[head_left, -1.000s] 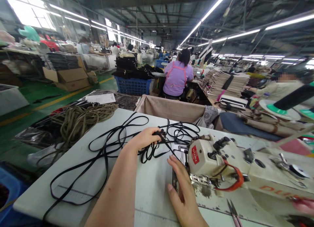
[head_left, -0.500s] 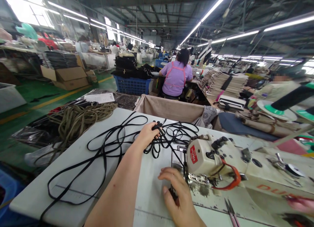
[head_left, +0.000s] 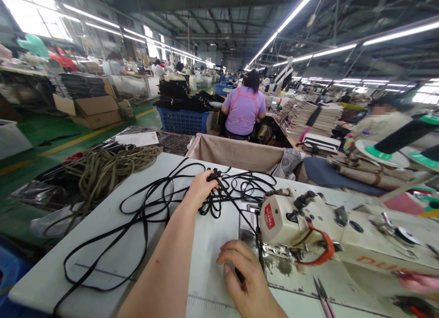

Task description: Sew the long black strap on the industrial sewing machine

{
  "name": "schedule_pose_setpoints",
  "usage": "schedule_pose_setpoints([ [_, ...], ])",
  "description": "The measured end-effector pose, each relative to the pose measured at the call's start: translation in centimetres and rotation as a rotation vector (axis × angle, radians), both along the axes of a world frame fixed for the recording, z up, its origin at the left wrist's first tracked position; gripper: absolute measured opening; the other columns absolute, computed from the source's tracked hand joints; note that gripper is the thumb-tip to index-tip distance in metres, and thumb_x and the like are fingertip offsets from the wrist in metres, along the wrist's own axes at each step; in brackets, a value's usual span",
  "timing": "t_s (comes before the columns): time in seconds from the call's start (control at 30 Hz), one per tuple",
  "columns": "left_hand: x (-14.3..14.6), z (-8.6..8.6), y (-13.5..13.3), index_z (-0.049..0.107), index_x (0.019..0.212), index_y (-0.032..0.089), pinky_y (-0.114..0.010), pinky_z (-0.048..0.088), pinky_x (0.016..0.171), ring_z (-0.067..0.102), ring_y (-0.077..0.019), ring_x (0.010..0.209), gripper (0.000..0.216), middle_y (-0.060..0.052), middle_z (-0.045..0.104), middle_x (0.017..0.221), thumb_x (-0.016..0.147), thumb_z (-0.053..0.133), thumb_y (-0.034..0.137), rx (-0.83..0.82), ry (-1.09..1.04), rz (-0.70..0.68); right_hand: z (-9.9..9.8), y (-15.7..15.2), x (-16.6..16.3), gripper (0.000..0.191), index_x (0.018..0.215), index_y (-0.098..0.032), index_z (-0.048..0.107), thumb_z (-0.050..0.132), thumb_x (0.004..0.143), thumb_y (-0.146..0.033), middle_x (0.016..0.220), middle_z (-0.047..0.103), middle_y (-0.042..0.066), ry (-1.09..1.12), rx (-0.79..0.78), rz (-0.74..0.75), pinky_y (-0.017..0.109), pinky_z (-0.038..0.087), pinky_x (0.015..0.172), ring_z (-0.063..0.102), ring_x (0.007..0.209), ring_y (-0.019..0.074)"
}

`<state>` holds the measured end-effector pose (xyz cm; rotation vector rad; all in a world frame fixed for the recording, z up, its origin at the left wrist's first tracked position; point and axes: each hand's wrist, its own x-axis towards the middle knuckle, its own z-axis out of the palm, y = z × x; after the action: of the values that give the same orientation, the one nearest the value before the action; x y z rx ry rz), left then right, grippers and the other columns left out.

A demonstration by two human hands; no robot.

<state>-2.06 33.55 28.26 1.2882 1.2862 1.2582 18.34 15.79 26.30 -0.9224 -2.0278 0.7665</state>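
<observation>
My left hand [head_left: 205, 186] reaches across the white sewing table, its fingers closed around a gathered part of a narrow black strap [head_left: 215, 174]. Loose loops of the strap spread to both sides of this hand, and one length runs down toward the sewing machine's needle area. My right hand [head_left: 245, 274] rests low beside the machine head, holding nothing that I can see. Its fingers are curved, with the thumb apart from them. A dark patch shows between thumb and palm; what it is I cannot make out. The sewing machine [head_left: 277, 219] stands just right of it.
Small scissors [head_left: 324, 296] lie on the machine bed. Olive straps [head_left: 103, 174] are heaped left of the table. Beyond the table's far edge is a beige cloth-lined bin [head_left: 233, 151], with a seated co-worker [head_left: 244, 108] behind it. Thread cones [head_left: 401, 137] stand at right.
My left hand has shifted slightly with the strap bunch, and the length running to the machine looks straighter. My right hand has moved slightly left. The view has shifted a little.
</observation>
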Motion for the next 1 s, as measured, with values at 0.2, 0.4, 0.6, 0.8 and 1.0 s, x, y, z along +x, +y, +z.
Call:
schedule_pose_setpoints([
  [0.2,-0.7,0.8,-0.2,0.078,0.090,0.019,-0.027,0.047,0.058,0.066,-0.0198,0.059,0.020,-0.002,0.069,0.066,0.076,0.075,0.032,-0.028,0.111,0.091,-0.2,0.1,-0.1,0.025,0.099,-0.025,0.067,0.051,0.093,-0.007,0.102,0.069,0.006,0.014,-0.011,0.014,0.034,0.054,0.088,0.067,0.100,0.0220],
  [0.4,-1.0,1.2,-0.3,0.078,0.081,0.019,-0.026,0.045,0.055,0.068,-0.0205,0.059,0.010,-0.002,0.070,0.063,0.072,0.074,0.021,-0.099,0.188,0.199,0.0,0.0,-0.1,0.023,0.096,-0.025,0.068,0.051,0.093,-0.009,0.100,0.068,0.005,0.002,-0.023,0.028,0.033,0.053,0.085,0.067,0.097,0.0212],
  [0.6,-0.8,0.5,0.2,0.074,0.075,0.018,-0.027,0.048,0.060,0.069,-0.0207,0.061,0.005,-0.002,0.070,0.062,0.071,0.073,0.020,-0.113,0.193,0.195,0.4,-0.5,-0.3,0.028,0.092,-0.025,0.070,0.052,0.084,-0.005,0.095,0.070,0.003,-0.024,-0.016,0.022,0.033,0.054,0.085,0.067,0.093,0.0205],
  [0.8,-1.1,-0.8,0.8,0.076,0.082,0.018,-0.028,0.048,0.062,0.069,-0.0220,0.064,0.017,-0.001,0.069,0.063,0.066,0.072,0.023,-0.084,0.155,0.187,0.7,-4.2,2.0,0.033,0.096,-0.026,0.072,0.050,0.086,-0.004,0.097,0.072,0.003,-0.078,-0.022,-0.014,0.031,0.056,0.080,0.069,0.091,0.0196],
  [1.0,-1.3,-1.4,0.8,0.076,0.085,0.018,-0.029,0.049,0.066,0.069,-0.0230,0.066,0.025,-0.001,0.071,0.064,0.063,0.072,0.029,-0.054,0.140,0.166,-1.2,-7.6,10.7,0.026,0.104,-0.026,0.072,0.048,0.100,-0.016,0.102,0.072,0.007,-0.266,0.133,-0.514,0.037,0.059,0.086,0.071,0.098,0.0239],
])
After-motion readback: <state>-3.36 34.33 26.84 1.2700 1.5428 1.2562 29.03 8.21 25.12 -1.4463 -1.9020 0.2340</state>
